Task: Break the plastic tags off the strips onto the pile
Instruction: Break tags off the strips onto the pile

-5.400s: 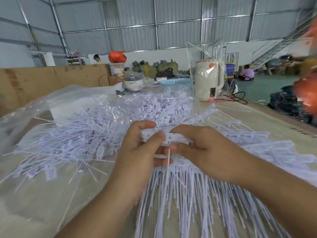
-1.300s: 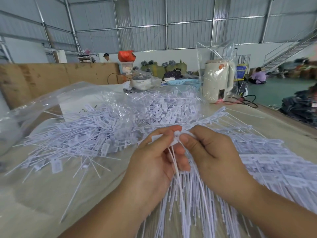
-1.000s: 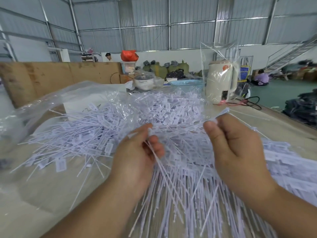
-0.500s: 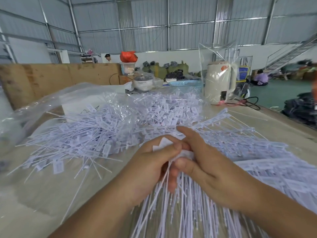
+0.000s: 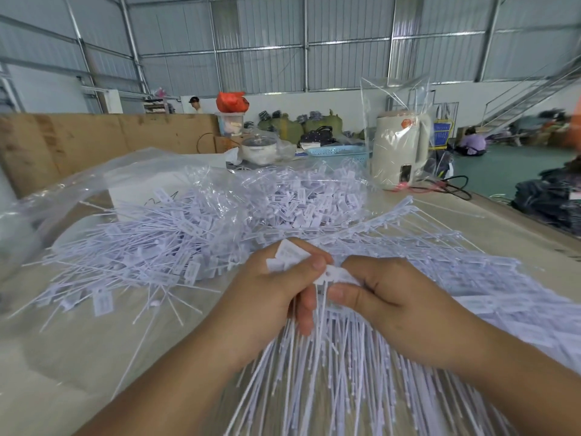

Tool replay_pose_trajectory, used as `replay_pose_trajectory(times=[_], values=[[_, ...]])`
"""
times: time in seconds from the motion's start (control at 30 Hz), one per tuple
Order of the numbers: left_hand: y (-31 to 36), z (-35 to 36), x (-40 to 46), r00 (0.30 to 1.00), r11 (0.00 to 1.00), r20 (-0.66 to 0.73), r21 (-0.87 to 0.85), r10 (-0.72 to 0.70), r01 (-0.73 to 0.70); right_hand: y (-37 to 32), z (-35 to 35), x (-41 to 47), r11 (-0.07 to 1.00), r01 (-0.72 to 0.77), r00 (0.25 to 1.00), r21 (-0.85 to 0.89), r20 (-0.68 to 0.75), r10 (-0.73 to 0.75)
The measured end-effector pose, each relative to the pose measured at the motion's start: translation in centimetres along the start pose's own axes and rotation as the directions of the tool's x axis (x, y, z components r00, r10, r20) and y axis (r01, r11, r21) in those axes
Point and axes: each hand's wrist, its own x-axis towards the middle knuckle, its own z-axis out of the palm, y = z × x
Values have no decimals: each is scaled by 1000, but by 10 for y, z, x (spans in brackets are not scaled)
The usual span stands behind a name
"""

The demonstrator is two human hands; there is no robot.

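Close to the person, a fan of thin white sticks [image 5: 330,372] spreads out over the table [image 5: 78,357], like the long tails of many tags. Just above it the two hands meet. The left hand [image 5: 270,297] has its fingers and thumb curled round a small bunch of flat white tags [image 5: 287,256], and their tops poke up past the thumb. The right hand [image 5: 386,297] sits right beside it, touching it, and its thumb and fingers pinch one white tag with a little round hole [image 5: 334,275]. That tag's thin tail hangs down between the two hands. To the right of the hands lie strips [image 5: 471,278] of tags that sit side by side in rows. One long strip [image 5: 377,221] reaches away toward the far right, and it looks like a comb. To the left and behind the hands is the big pile [image 5: 176,243] of loose tags. Each one is a little white rectangle with a thin stick on it, and they lie every which way. The pile rests on a clear plastic sheet [image 5: 103,177] that is crinkly and shiny. Farther back stands a cream kettle [image 5: 399,149] inside a clear bag, with a dark cord beside it. Near it are a small pot with a lid [image 5: 257,149] and a blue basket [image 5: 336,151]. Far off is a gray metal wall [image 5: 283,42].
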Motion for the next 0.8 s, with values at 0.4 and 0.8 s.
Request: replay_pose_trajectory(times=[0.4, 0.8], values=[[1, 29, 1, 971, 804, -168, -593, -171, 39, -26, 24, 8, 995, 85, 901, 55, -430, -53], [-3, 17, -4, 996, 970, -18, -232, -83, 77, -11, 18, 1, 976, 130, 991, 177, -37, -126]])
